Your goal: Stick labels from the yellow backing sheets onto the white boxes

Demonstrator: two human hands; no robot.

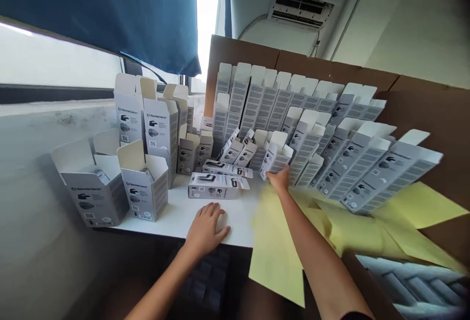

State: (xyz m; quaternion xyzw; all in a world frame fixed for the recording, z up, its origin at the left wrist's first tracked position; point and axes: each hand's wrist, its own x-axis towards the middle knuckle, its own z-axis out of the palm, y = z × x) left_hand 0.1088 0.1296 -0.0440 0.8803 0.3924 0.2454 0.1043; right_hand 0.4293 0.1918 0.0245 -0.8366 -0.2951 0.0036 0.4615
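My right hand [279,180] grips the lower part of a small open-topped carton [270,157], thumb against its printed front. The carton tilts and stands among other grey-white cartons. Resting on the white table [235,215] near its front edge, my left hand [206,228] is empty, its fingers apart. Just beyond it lies a closed SilverCrest-style box [213,185] on its side, with another flat box [225,168] behind. Two open cartons [144,188] with raised flaps stand to the left, and something pale shows inside them.
Rows of tall open cartons [253,97] fill the back and right. Yellow paper sheets [279,246] lie under my right arm and hang over the front edge. A brown cardboard panel [249,53] stands behind. At lower right, a box holds pale packed items [414,285].
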